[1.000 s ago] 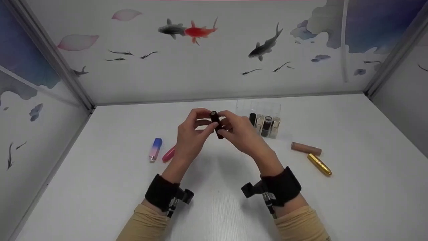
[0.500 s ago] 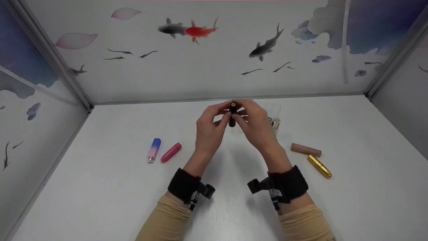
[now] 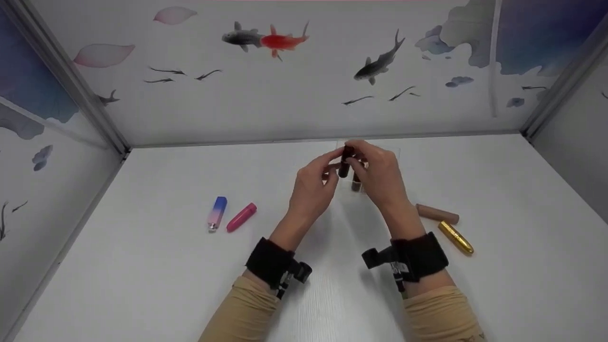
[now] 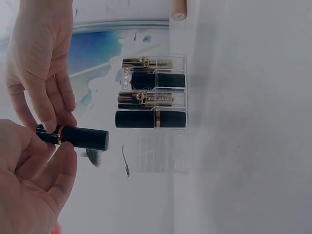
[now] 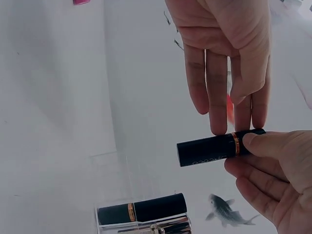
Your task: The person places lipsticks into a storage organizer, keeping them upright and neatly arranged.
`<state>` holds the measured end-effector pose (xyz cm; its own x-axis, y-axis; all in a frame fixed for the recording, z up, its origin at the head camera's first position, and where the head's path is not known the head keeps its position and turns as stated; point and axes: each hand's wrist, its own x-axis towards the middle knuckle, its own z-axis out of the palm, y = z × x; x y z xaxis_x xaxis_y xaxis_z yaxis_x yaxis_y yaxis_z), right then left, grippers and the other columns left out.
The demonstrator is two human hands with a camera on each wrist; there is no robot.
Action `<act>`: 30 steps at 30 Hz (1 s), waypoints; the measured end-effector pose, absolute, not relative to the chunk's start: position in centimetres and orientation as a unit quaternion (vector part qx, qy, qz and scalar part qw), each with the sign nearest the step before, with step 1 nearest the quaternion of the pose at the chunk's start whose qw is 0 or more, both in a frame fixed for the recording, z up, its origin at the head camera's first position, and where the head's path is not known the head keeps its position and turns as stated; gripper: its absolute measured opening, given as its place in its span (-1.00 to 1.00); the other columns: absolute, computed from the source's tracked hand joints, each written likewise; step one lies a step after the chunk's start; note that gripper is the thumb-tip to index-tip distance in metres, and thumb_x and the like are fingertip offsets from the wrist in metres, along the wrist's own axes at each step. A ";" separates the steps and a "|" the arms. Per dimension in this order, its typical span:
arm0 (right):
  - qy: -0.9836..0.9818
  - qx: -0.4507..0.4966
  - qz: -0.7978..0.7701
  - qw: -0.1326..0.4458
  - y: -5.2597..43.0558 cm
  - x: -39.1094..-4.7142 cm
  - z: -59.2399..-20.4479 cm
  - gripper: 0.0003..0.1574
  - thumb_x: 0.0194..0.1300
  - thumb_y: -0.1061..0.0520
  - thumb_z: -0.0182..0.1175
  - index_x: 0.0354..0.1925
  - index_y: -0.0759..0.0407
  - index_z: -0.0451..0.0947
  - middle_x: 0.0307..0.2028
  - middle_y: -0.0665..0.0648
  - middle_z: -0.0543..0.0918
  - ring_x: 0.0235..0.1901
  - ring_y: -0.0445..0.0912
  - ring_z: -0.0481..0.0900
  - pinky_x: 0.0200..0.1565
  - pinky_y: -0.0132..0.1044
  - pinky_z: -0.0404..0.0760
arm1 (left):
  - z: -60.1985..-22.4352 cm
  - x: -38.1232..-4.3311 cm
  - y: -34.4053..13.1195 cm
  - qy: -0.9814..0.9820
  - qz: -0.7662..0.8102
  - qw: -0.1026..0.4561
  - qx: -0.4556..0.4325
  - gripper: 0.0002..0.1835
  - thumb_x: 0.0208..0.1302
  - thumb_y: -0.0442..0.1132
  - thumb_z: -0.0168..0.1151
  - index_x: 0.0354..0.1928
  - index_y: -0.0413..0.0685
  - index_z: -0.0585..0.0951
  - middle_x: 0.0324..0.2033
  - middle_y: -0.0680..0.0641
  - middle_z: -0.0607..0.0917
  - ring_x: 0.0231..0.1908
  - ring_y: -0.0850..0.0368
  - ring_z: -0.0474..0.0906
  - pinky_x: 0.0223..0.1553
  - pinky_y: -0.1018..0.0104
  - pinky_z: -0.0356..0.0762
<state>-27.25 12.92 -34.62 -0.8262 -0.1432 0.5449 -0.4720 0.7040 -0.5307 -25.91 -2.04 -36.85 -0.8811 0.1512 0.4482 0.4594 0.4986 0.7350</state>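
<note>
My right hand [image 3: 380, 175] pinches the upper end of a black lipstick [image 3: 343, 167] with a gold band, near the table's back. The closed lipstick [image 5: 205, 150] hangs nearly upright in the head view. My left hand [image 3: 311, 187] is beside it, fingers fairly straight, fingertips at the tube and thumb apart from it, as the right wrist view shows. Just beyond is a clear lipstick organizer [image 4: 181, 58], partly hidden by the right hand in the head view. One row in it holds a black lipstick [image 4: 134, 119] and several gold and black ones.
At left on the white table lie a blue-pink lipstick [image 3: 217, 213] and a pink tube [image 3: 242, 217]. To the right lie a brown tube [image 3: 438, 214] and a gold lipstick [image 3: 456, 237]. A printed panel [image 3: 304, 114] rises behind the table.
Both hands have moved right and slightly back with the black lipstick, toward the organizer. The left thumb and fingers, earlier pinching the tube, have loosened; the right hand keeps its pinch.
</note>
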 end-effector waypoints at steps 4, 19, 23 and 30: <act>-0.894 0.163 0.346 0.234 13.0 -27.5 -35.0 -0.63 0.32 0.31 0.27 0.10 0.25 0.61 -0.04 0.24 0.75 -0.07 0.06 0.73 0.03 -0.10 0.71 | -37.1 -26.0 -1.8 -0.859 -0.450 0.150 -0.191 -0.49 0.41 -0.43 0.04 0.38 -0.04 0.45 0.26 -0.06 0.60 0.12 0.16 0.67 0.01 0.47 0.64; -0.902 0.146 0.323 0.245 13.3 -28.3 -36.4 -0.65 0.33 0.32 0.25 0.08 0.27 0.63 0.00 0.23 0.71 -0.04 0.06 0.71 0.06 -0.10 0.68 | -38.4 -26.7 -0.9 -0.867 -0.449 0.091 -0.194 -0.39 0.39 -0.45 0.05 0.46 -0.06 0.30 0.38 -0.07 0.45 0.27 0.14 0.55 0.09 0.49 0.60; -0.903 0.147 0.322 0.246 13.2 -28.6 -36.5 -0.67 0.34 0.32 0.24 0.07 0.28 0.63 -0.02 0.23 0.72 -0.02 0.07 0.70 0.09 -0.09 0.66 | -38.7 -27.0 -0.9 -0.869 -0.447 0.084 -0.192 -0.38 0.38 -0.45 0.05 0.47 -0.06 0.28 0.39 -0.07 0.43 0.29 0.14 0.54 0.09 0.51 0.59; -0.909 0.142 0.314 0.236 13.2 -28.8 -36.8 -0.67 0.36 0.31 0.22 0.08 0.27 0.62 -0.01 0.24 0.71 0.01 0.08 0.69 0.10 -0.07 0.67 | -39.0 -27.2 -1.0 -0.871 -0.441 0.082 -0.199 -0.35 0.36 -0.46 0.06 0.48 -0.06 0.26 0.40 -0.08 0.41 0.32 0.12 0.51 0.10 0.52 0.59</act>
